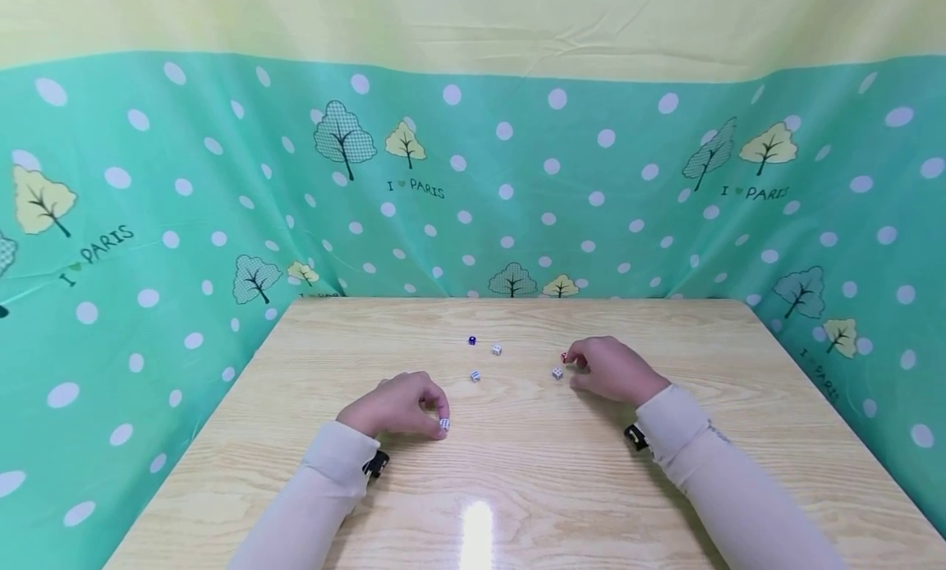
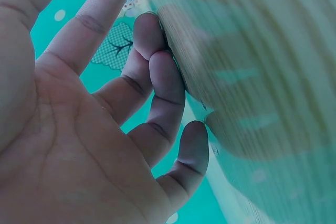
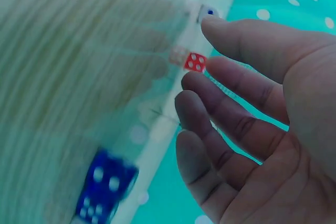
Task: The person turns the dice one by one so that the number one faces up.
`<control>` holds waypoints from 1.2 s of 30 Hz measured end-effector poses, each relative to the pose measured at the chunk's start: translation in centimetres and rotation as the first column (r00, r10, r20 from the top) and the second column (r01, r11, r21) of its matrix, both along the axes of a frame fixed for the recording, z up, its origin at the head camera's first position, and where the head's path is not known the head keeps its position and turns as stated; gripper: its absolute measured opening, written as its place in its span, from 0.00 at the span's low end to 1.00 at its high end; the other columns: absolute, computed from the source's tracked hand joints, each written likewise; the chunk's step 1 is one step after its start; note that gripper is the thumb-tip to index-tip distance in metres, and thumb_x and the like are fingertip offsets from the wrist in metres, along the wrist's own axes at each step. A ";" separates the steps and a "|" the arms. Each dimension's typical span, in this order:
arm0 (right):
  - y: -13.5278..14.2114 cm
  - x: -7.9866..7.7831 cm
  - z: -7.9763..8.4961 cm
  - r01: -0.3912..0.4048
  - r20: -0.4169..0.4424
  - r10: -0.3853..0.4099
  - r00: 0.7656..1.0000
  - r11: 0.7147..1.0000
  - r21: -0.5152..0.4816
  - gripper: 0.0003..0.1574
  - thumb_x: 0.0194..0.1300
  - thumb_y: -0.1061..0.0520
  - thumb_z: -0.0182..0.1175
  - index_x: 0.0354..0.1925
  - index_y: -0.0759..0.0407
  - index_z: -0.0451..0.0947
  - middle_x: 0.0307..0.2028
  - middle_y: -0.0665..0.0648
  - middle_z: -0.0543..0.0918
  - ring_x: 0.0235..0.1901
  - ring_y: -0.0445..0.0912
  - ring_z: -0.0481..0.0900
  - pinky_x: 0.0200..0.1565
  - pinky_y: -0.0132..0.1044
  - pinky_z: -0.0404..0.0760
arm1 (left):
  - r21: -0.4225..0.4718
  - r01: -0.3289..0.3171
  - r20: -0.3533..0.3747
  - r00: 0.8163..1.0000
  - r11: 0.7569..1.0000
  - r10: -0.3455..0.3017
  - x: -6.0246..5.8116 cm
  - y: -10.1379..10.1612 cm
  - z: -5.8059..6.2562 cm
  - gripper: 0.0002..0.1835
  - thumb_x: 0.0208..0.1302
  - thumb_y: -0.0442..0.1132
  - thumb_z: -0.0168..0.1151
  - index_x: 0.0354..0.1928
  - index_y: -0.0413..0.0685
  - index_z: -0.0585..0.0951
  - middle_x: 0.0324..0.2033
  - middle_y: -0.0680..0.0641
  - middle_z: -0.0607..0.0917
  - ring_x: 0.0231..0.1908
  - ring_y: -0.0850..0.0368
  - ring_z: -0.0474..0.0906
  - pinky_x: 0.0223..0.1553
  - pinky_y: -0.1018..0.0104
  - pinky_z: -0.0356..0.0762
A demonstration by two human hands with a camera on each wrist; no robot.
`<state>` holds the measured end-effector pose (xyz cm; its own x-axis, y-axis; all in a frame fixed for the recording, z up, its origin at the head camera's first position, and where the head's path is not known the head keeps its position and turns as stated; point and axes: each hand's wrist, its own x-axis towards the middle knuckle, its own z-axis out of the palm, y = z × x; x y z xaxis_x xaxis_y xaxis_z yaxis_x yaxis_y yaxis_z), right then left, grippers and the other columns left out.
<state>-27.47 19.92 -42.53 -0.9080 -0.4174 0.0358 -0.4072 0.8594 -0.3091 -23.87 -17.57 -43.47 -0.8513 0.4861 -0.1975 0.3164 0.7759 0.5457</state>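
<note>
My left hand pinches a white die between thumb and index finger, low over the table. In the left wrist view its middle, ring and little fingers curl at the wood, and part of the white die shows beyond them. My right hand is spread loosely, its index fingertip right at a red die and its thumb near a white die. The right wrist view shows the red die beside the fingertips, with a gap between thumb and fingers. A blue die sits close to that camera.
Between the hands, farther back, lie a dark blue die and two white dice, one behind and one nearer. A green dotted curtain surrounds the back and sides of the wooden table.
</note>
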 end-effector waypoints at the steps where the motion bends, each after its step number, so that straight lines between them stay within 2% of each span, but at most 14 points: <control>1: -0.3 -0.2 -0.1 -0.004 -0.005 0.004 1.000 1.000 0.004 0.18 0.60 0.54 0.75 0.48 0.58 0.86 0.37 0.51 0.86 0.36 0.43 0.79 0.45 0.43 0.81 | -0.001 0.000 0.000 1.000 1.000 0.000 0.0 0.0 0.0 0.11 0.49 0.47 0.83 0.26 0.66 0.85 0.30 0.56 0.80 0.37 0.55 0.72 0.39 0.57 0.67; 10: -2.5 -1.0 -0.2 -0.029 -0.014 0.030 0.999 0.998 0.051 0.17 0.63 0.52 0.74 0.48 0.57 0.86 0.35 0.49 0.86 0.35 0.40 0.79 0.45 0.42 0.82 | -0.011 -0.002 -0.002 1.000 1.000 0.002 -0.1 -0.1 0.1 0.11 0.49 0.47 0.83 0.26 0.66 0.85 0.31 0.56 0.80 0.37 0.55 0.71 0.40 0.56 0.66; 18: -3.0 -1.1 -0.5 -0.042 -0.027 0.043 0.999 0.998 0.044 0.04 0.64 0.55 0.72 0.36 0.53 0.87 0.32 0.47 0.86 0.33 0.39 0.79 0.42 0.40 0.81 | -0.014 -0.003 0.002 1.000 1.000 0.003 -0.3 0.0 0.0 0.12 0.49 0.48 0.83 0.26 0.67 0.84 0.31 0.57 0.80 0.38 0.55 0.71 0.40 0.56 0.65; 23: -3.1 -1.2 -0.7 -0.041 -0.019 0.041 0.999 0.998 0.041 0.02 0.66 0.57 0.71 0.34 0.52 0.88 0.32 0.46 0.86 0.33 0.39 0.80 0.41 0.39 0.81 | -0.018 0.003 -0.004 1.000 1.000 -0.003 -0.3 0.0 0.0 0.11 0.49 0.48 0.83 0.26 0.68 0.84 0.30 0.57 0.80 0.37 0.56 0.71 0.40 0.56 0.65; 28: -3.0 -0.6 -0.5 -0.042 -0.001 0.042 0.999 0.999 0.013 0.01 0.65 0.61 0.70 0.35 0.55 0.88 0.32 0.47 0.87 0.33 0.40 0.80 0.41 0.39 0.82 | -0.017 0.001 0.004 1.000 1.000 -0.001 -0.2 0.0 0.0 0.11 0.49 0.48 0.83 0.26 0.67 0.85 0.30 0.57 0.80 0.37 0.56 0.71 0.41 0.56 0.65; 36: -2.6 1.3 0.2 -0.064 -0.035 0.064 0.997 0.998 -0.013 0.06 0.63 0.65 0.68 0.37 0.56 0.88 0.34 0.51 0.88 0.33 0.39 0.80 0.40 0.38 0.81 | -0.020 -0.004 -0.007 1.000 1.000 0.003 0.0 0.0 0.0 0.11 0.49 0.47 0.83 0.26 0.67 0.85 0.32 0.57 0.80 0.38 0.56 0.71 0.41 0.56 0.65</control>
